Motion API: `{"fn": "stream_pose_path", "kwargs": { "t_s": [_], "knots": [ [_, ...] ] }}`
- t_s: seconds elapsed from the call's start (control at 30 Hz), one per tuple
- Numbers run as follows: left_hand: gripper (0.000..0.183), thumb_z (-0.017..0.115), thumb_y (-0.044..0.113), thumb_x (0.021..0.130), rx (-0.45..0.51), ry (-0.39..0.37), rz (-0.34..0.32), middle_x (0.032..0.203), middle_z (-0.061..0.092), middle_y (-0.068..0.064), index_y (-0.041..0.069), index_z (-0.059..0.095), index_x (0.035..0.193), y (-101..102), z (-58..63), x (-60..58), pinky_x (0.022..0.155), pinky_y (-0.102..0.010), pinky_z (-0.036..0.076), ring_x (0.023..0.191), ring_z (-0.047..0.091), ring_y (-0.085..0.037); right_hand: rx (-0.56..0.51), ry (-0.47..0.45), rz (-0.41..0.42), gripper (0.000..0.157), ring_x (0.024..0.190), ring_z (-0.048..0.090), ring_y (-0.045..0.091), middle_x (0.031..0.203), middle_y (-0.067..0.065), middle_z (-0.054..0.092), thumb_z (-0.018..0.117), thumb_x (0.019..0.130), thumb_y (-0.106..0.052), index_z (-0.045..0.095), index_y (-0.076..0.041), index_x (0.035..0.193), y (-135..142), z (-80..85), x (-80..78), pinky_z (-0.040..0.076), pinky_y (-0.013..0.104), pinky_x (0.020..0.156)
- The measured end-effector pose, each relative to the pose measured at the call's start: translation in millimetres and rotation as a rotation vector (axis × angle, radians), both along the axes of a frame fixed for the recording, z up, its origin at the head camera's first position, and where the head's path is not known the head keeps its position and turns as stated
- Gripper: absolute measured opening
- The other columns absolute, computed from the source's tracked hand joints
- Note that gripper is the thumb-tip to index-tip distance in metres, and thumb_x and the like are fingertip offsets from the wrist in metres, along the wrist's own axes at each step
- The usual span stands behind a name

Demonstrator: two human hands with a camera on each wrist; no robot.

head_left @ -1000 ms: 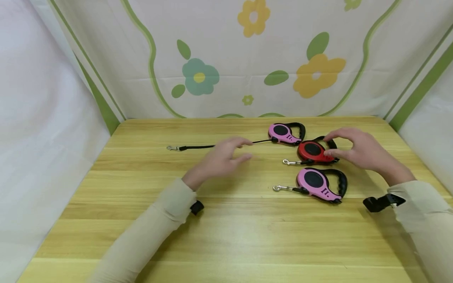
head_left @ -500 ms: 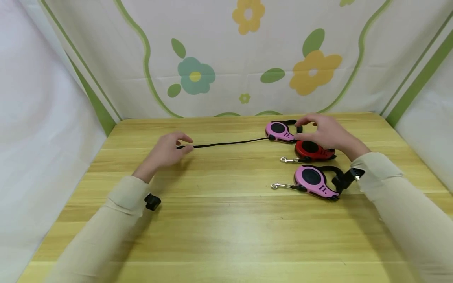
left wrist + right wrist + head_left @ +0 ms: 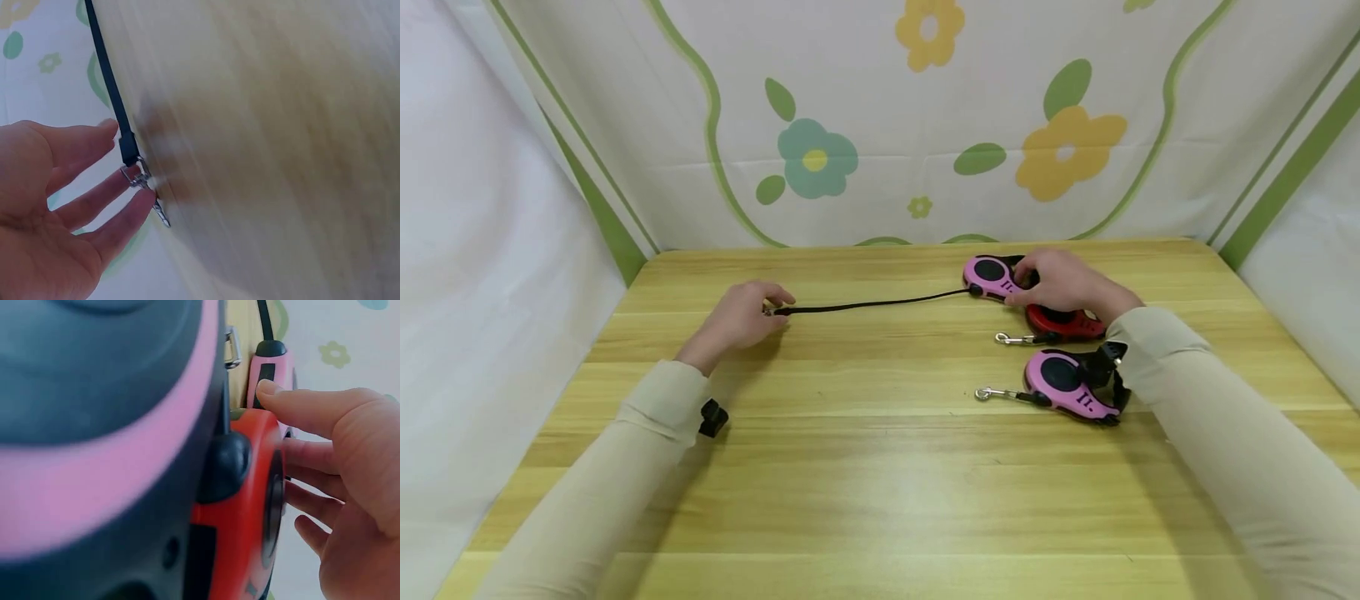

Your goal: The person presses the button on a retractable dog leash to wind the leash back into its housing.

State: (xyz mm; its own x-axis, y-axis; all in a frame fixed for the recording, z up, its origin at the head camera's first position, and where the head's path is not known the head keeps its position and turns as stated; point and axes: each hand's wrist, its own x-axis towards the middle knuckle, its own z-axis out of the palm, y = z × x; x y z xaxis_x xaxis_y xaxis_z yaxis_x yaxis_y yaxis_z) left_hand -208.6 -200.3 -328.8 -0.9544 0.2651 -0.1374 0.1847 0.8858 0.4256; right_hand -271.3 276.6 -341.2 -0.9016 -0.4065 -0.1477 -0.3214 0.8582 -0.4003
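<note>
Three retractable dog leashes lie on the table. The far pink leash (image 3: 986,273) has its black cord (image 3: 872,305) drawn out to the left. My right hand (image 3: 1060,279) holds that leash near its handle, the thumb on its near edge. At the cord's other end, my left hand (image 3: 741,317) is around the metal snap clip (image 3: 140,178). Two fingers touch the clip in the left wrist view, while the thumb stands apart beside the strap. The red leash (image 3: 1063,325) lies under my right hand, partly covered. Nearer lies another pink leash (image 3: 1060,375), its handle partly hidden by the wrist camera.
The snap clips of the red leash (image 3: 1015,339) and the near pink leash (image 3: 996,394) point left. A flowered white cloth (image 3: 910,192) rises behind the wooden table (image 3: 880,492), with cloth walls at both sides.
My left hand has moved left along the cord to its clip. My right hand has passed from over the red leash to the far pink leash and closed on it.
</note>
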Motion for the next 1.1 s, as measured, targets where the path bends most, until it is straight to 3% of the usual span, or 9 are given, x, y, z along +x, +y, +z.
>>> {"fn": "stream_pose_path", "kwargs": {
  "t_s": [0.1, 0.3, 0.43, 0.57, 0.67, 0.77, 0.93, 1.1],
  "knots": [
    [0.033, 0.068, 0.009, 0.102, -0.036, 0.003, -0.011, 0.132, 0.067, -0.026, 0.004, 0.071, 0.134, -2.2, -2.6, -3.1, 0.105, -0.059, 0.052, 0.119, 0.065, -0.042, 0.01, -0.021, 0.013, 0.052, 0.119, 0.063, 0.042, 0.132, 0.028, 0.067, 0.081, 0.095, -0.036, 0.07, 0.005, 0.125, -0.5, -1.3, -1.0, 0.051, 0.06, 0.101],
    [0.02, 0.069, 0.002, 0.099, -0.092, -0.004, 0.008, 0.117, 0.07, -0.021, 0.002, 0.074, 0.118, -5.8, -3.6, -6.1, 0.1, -0.057, 0.052, 0.111, 0.065, -0.039, 0.041, -0.008, 0.053, 0.034, 0.116, 0.062, 0.042, 0.129, 0.027, 0.067, 0.08, 0.096, -0.027, 0.074, 0.002, 0.113, 2.7, -1.6, -3.8, 0.051, 0.059, 0.1],
    [0.012, 0.068, 0.002, 0.098, -0.118, -0.011, -0.001, 0.108, 0.072, -0.017, 0.003, 0.074, 0.108, -8.0, -3.8, -6.7, 0.095, -0.055, 0.053, 0.103, 0.065, -0.036, 0.044, 0.009, 0.062, 0.037, 0.109, 0.063, 0.038, 0.125, 0.027, 0.069, 0.076, 0.099, -0.025, 0.071, 0.005, 0.119, 4.4, 1.7, -1.8, 0.051, 0.058, 0.1],
    [0.01, 0.067, 0.006, 0.1, -0.129, -0.004, -0.009, 0.107, 0.074, -0.016, 0.004, 0.074, 0.107, -11.3, -3.6, -6.9, 0.093, -0.054, 0.053, 0.102, 0.066, -0.034, 0.054, 0.093, 0.114, 0.032, 0.101, 0.064, 0.033, 0.116, 0.023, 0.072, 0.072, 0.102, -0.024, 0.07, 0.005, 0.117, 6.6, 5.0, 1.2, 0.052, 0.055, 0.096],
    [0.013, 0.064, 0.009, 0.103, -0.11, 0.009, 0.03, 0.108, 0.073, -0.017, 0.003, 0.073, 0.109, -14.7, -1.5, -6.5, 0.091, -0.052, 0.053, 0.101, 0.065, -0.034, 0.084, 0.196, 0.196, 0.023, 0.093, 0.06, 0.031, 0.103, 0.018, 0.07, 0.072, 0.102, -0.02, 0.068, 0.002, 0.109, 8.6, 6.7, 2.5, 0.049, 0.052, 0.091],
    [0.016, 0.061, 0.012, 0.104, -0.064, 0.021, 0.083, 0.109, 0.072, -0.018, 0.003, 0.071, 0.111, -16.9, 1.2, -4.8, 0.09, -0.051, 0.051, 0.1, 0.063, -0.034, 0.1, 0.259, 0.251, 0.019, 0.095, 0.061, 0.033, 0.1, 0.015, 0.069, 0.072, 0.102, -0.018, 0.067, 0.001, 0.105, 11.9, 8.5, 5.3, 0.048, 0.054, 0.094],
    [0.019, 0.058, 0.016, 0.107, 0.019, 0.052, 0.132, 0.108, 0.071, -0.018, 0.003, 0.07, 0.113, -16.7, 5.3, -0.2, 0.086, -0.046, 0.05, 0.097, 0.061, -0.033, 0.094, 0.281, 0.254, 0.018, 0.096, 0.061, 0.031, 0.099, 0.012, 0.068, 0.071, 0.103, -0.021, 0.066, -0.004, 0.103, 19.3, 13.2, 13.2, 0.047, 0.054, 0.095],
    [0.02, 0.056, 0.019, 0.109, 0.095, 0.086, 0.191, 0.11, 0.072, -0.017, 0.005, 0.069, 0.116, -10.3, 9.9, 4.7, 0.08, -0.041, 0.049, 0.095, 0.062, -0.031, 0.028, 0.322, 0.234, 0.013, 0.092, 0.061, 0.024, 0.099, 0.008, 0.069, 0.072, 0.102, -0.019, 0.068, -0.006, 0.103, 32.1, 15.9, 28.9, 0.049, 0.049, 0.086]
  ]
}}
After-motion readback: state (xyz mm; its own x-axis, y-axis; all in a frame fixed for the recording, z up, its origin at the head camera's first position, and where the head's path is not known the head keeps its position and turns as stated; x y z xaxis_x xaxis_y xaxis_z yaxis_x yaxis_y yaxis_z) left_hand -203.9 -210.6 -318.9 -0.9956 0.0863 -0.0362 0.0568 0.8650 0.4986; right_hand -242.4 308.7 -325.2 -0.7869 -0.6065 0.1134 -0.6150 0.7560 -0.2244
